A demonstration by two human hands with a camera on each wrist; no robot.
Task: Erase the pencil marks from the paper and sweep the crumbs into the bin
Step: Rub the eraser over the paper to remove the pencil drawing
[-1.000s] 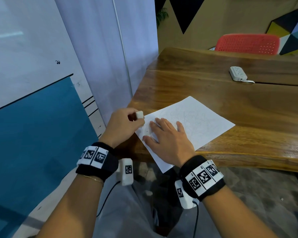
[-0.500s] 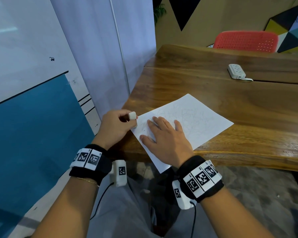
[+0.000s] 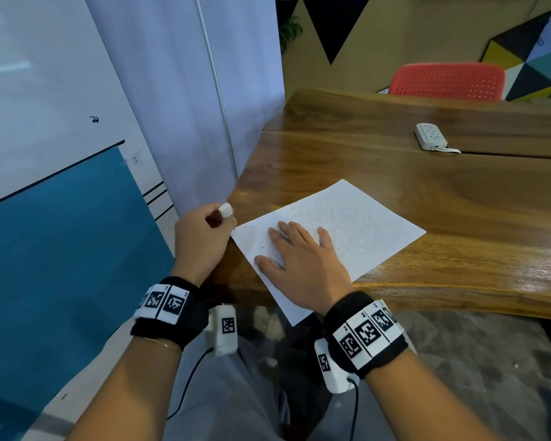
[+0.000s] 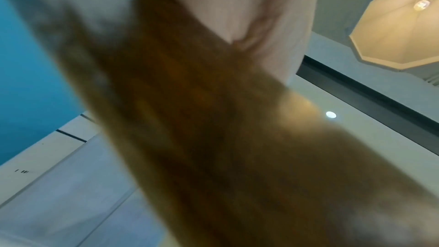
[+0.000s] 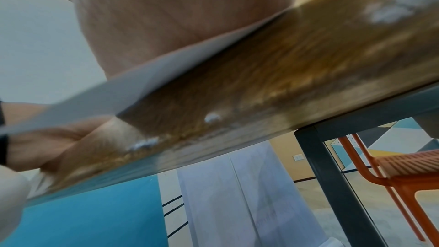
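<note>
Left hand (image 3: 204,237) pinches the white eraser (image 3: 226,210) in its fingers, poised just off the paper's (image 3: 363,230) near-left corner. Right hand (image 3: 299,259) lies flat on the sheet, fingers straight, pinning it to the counter (image 3: 458,192). Faint scribbles cover the page, and one corner overhangs the edge. Rub hard with that palm slipping and the sheet may crease or tear. No bin in sight.

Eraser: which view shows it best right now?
The head view: the white eraser is pinched in the left hand, just off the paper's corner. The left wrist view is blurred; the right wrist view does not show it.
</note>
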